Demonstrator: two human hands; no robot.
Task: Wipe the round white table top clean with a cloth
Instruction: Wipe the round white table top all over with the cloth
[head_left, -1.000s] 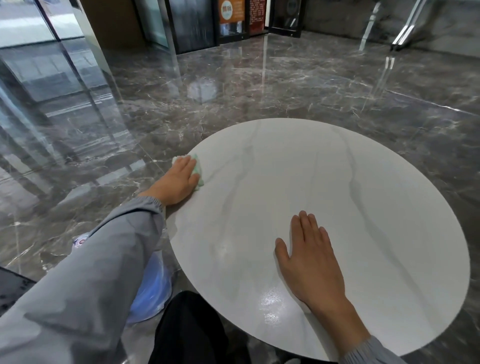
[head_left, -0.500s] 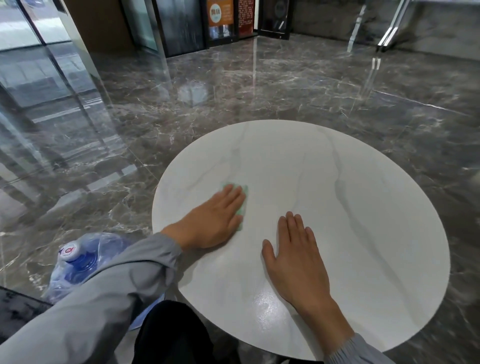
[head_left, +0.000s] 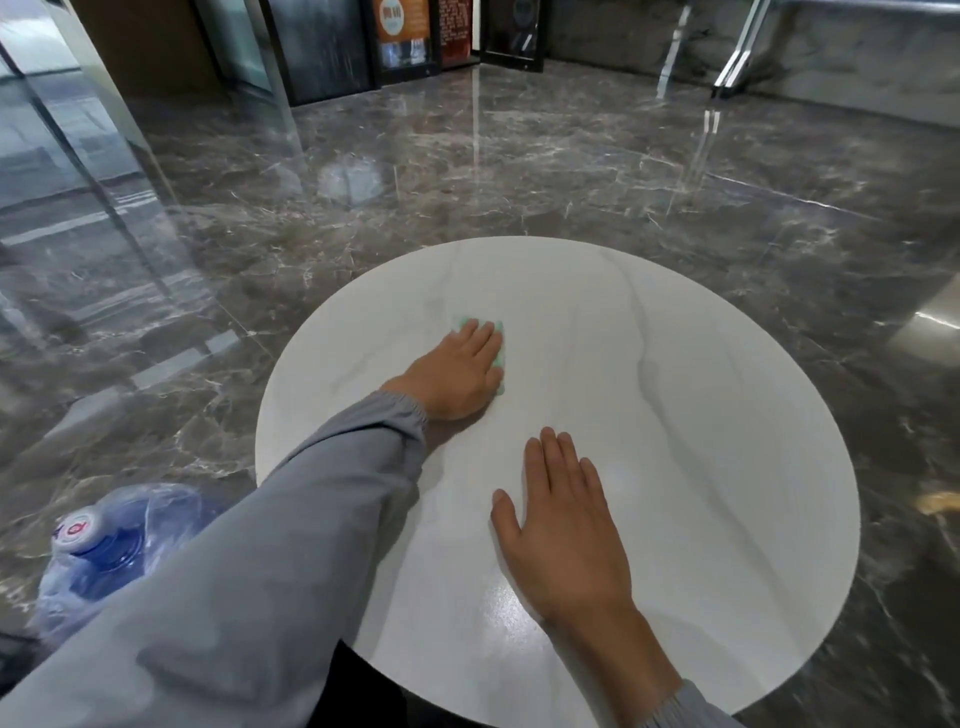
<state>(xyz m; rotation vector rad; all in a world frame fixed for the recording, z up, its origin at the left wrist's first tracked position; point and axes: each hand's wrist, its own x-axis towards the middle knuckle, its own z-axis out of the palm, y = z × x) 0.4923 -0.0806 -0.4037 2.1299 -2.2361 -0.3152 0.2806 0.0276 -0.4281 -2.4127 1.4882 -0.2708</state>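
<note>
The round white table top (head_left: 701, 415), with faint grey veins, fills the middle of the view. My left hand (head_left: 457, 371) lies flat on it left of centre, fingers straight, pressing a small pale green cloth (head_left: 500, 358). Only the cloth's far and right edges show past the fingers. My right hand (head_left: 563, 525) rests flat on the near part of the table, fingers straight and slightly spread, holding nothing. A glossy patch of reflected light lies beside the right wrist.
A large blue water bottle (head_left: 104, 551) wrapped in clear plastic lies on the dark marble floor (head_left: 467, 182) at the lower left, close to the table's edge. Glass walls stand at the left, dark doors at the back.
My left hand has slid the cloth from the table's left edge inward toward the centre and a little farther away. My right hand has stayed in place.
</note>
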